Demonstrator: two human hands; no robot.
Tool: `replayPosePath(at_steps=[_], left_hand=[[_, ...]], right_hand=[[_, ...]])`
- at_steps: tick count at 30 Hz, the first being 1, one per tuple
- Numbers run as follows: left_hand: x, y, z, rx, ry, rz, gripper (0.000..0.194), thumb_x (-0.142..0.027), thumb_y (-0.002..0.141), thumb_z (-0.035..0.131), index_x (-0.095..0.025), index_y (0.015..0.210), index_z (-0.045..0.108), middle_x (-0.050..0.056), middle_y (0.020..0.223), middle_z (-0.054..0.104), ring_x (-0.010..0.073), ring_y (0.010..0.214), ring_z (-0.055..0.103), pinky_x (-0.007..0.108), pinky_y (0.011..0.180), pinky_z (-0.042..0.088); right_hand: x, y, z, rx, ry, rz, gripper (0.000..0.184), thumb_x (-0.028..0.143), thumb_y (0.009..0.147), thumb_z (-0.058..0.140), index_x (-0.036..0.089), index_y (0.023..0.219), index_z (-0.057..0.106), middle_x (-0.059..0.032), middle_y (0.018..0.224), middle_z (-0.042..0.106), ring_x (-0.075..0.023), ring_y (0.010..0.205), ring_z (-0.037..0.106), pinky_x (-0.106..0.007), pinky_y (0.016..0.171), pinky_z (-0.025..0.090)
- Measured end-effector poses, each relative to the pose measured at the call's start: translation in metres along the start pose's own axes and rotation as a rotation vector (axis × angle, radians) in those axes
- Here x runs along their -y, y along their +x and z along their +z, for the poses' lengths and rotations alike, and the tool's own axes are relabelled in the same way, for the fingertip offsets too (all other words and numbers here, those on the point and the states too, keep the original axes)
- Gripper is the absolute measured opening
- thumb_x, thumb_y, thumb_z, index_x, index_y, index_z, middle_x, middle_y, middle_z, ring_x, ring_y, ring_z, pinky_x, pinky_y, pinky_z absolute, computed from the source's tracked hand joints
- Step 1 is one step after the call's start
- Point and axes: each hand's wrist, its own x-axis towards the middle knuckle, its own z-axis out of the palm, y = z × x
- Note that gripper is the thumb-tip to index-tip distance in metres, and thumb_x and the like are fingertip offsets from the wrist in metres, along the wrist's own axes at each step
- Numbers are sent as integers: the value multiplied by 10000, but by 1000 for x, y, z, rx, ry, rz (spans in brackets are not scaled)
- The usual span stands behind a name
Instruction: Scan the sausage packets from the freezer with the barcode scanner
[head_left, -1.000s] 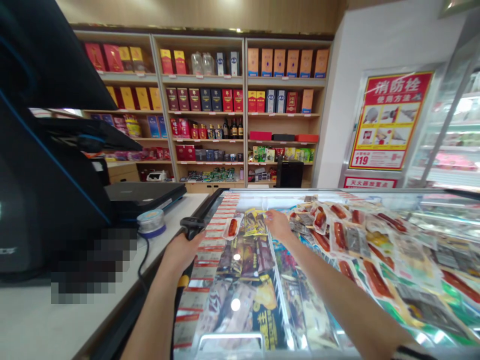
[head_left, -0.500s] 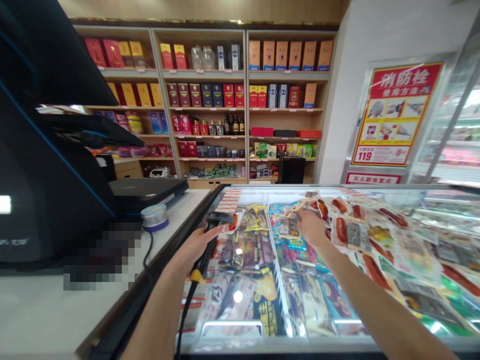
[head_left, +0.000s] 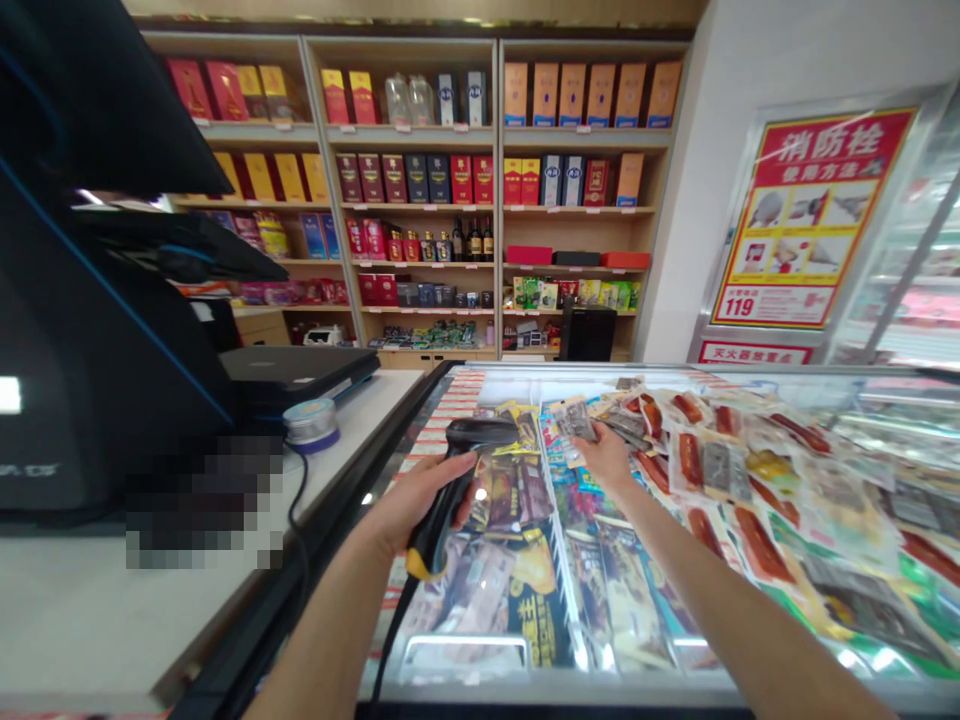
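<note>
Found black scanner (head_left: 442,508) gripped in left hand (head_left: 411,498), fingers wrapped round it, noted grey-and-pale packet (head_left: 573,422) pinched in fingers of right hand (head_left: 609,460), over the freezer's glass top (head_left: 547,690) and right of the scanner's head (head_left: 484,432), recorded sausage packets (head_left: 691,462) heaped on the glass farther right.

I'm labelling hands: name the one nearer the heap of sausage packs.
Right. The right hand is at the left edge of the sausage packs; the left hand grips the scanner, farther left.
</note>
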Motion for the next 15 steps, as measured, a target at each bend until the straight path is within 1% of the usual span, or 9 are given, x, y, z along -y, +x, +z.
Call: replayPosePath(at_steps=[3, 7, 10, 13, 15], left_hand=[[0, 0, 3, 37, -64, 1, 294, -418, 700, 494, -127, 724, 524, 5, 561, 539, 70, 401, 466, 184, 386, 342], [-1, 0, 3, 16, -125, -33, 293, -420, 688, 507, -127, 708, 515, 9, 571, 538, 72, 406, 470, 188, 387, 349], [-2, 0, 3, 4, -139, -52, 294, -423, 674, 520, -130, 698, 514, 9, 583, 541, 71, 410, 471, 189, 389, 356], [0, 2, 2, 8, -143, -34, 298, -425, 669, 526, -130, 711, 517, 6, 589, 542, 70, 414, 473, 190, 392, 362], [1, 3, 0, -15, -145, -14, 301, -428, 666, 528, -130, 705, 511, 6, 585, 542, 71, 412, 474, 192, 390, 362]], right_hand=[[1, -4, 0, 24, 65, -20, 286, 291, 600, 545, 151, 849, 555, -50, 814, 631, -182, 731, 565, -284, 672, 416], [4, -8, 0, 19, 107, -15, 295, 300, 591, 552, 150, 845, 555, -39, 790, 635, -170, 712, 559, -265, 649, 417], [6, -8, 0, 7, 73, -16, 292, 304, 598, 544, 149, 844, 553, -39, 772, 634, -171, 702, 559, -262, 638, 416], [6, -10, -1, 10, 21, -24, 306, 313, 608, 534, 142, 861, 553, -53, 794, 632, -178, 709, 562, -269, 641, 416], [6, -11, -2, 2, -42, -13, 319, 316, 615, 527, 140, 879, 556, -59, 811, 631, -186, 715, 565, -282, 648, 416]])
